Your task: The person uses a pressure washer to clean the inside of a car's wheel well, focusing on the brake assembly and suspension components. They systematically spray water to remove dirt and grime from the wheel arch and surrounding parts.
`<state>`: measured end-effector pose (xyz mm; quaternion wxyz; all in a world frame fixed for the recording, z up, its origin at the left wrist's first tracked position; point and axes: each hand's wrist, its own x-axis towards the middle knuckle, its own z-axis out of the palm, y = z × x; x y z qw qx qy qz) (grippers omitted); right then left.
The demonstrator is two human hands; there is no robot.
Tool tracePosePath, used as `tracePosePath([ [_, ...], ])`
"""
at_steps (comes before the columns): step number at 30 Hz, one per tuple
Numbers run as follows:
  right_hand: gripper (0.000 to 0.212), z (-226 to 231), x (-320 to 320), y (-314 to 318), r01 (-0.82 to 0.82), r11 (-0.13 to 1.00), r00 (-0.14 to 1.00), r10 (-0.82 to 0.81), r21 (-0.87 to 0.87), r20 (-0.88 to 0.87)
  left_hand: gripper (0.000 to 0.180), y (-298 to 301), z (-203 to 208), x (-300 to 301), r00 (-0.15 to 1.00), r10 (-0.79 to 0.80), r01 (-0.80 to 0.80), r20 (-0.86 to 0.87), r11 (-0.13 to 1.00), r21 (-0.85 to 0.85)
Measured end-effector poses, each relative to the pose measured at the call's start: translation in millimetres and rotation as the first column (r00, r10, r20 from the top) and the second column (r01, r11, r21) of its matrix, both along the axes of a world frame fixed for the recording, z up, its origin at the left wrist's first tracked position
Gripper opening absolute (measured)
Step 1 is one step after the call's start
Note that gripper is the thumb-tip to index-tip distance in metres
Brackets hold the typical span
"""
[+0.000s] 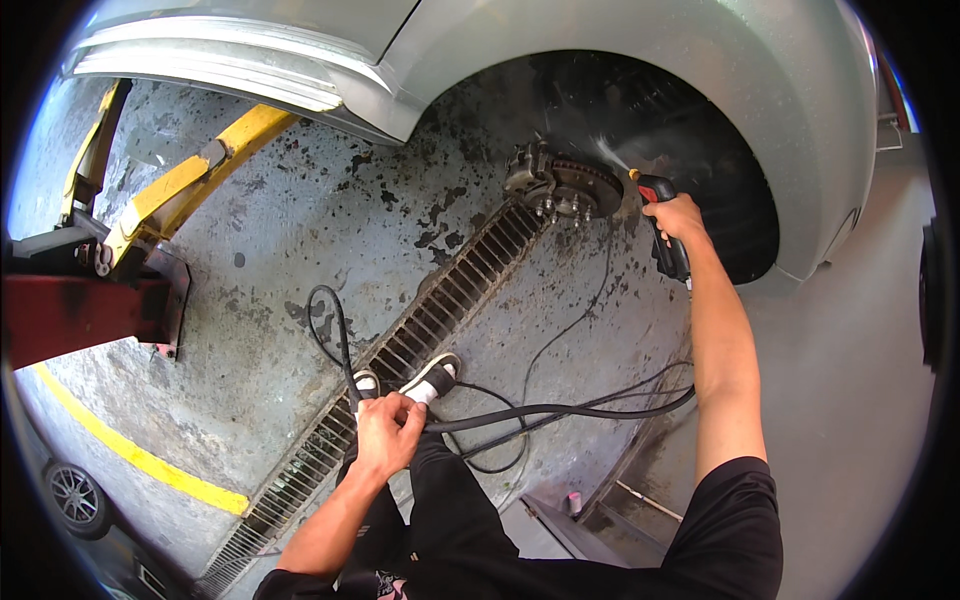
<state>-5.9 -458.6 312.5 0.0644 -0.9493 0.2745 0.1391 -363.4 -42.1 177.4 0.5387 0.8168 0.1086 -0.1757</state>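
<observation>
My right hand (678,217) is wrapped round the grip of a black and red spray gun (657,190) with a yellow nozzle. A white jet leaves the nozzle toward the upper left, and mist hangs inside the dark wheel arch (720,150). Just left of the gun is a bare brake disc (588,188) with wheel studs, its brake caliper (530,172) on the left side. My left hand (390,430) is closed round a black hose (510,412), low in front of my legs. The hose runs right toward my right forearm, and another part loops up on the left.
The silver car body (620,30) spans the top. At left, a yellow lift arm (190,185) reaches under it from a red lift base (85,310). A metal drain grate (450,285) crosses the wet grey floor beneath my feet. Thinner hose coils (525,450) lie beside my sandals.
</observation>
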Motion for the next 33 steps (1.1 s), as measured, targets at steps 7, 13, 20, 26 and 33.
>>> tracePosePath([
  [7,0.03,14.9,-16.4,-27.0,0.114,0.99,0.988,-0.121,0.077,0.094,0.019,0.7,-5.1,0.5,1.0,-0.01,0.01,-0.012,1.0,-0.002],
  [13,0.03,12.7,-24.1,-52.4,0.172,0.965,0.976,-0.194,0.195,0.101,0.021,2.2,7.3,21.4,0.997,0.073,-0.072,-0.003,0.997,0.011],
  [20,0.039,17.7,-6.0,-64.0,0.185,0.889,0.98,-0.196,0.419,-0.017,0.023,-21.7,5.3,47.7,0.991,0.137,-0.137,0.011,0.99,0.019],
  [26,0.041,27.3,21.6,-103.9,0.162,0.963,0.986,-0.15,0.215,-0.069,0.023,-74.9,17.7,94.6,0.992,0.12,-0.12,0.028,0.993,0.01],
  [33,0.04,32.0,26.6,-108.0,0.093,0.909,0.994,-0.063,0.406,-0.087,0.022,-117.3,27.2,139.2,0.99,0.088,-0.088,0.114,0.996,-0.002],
])
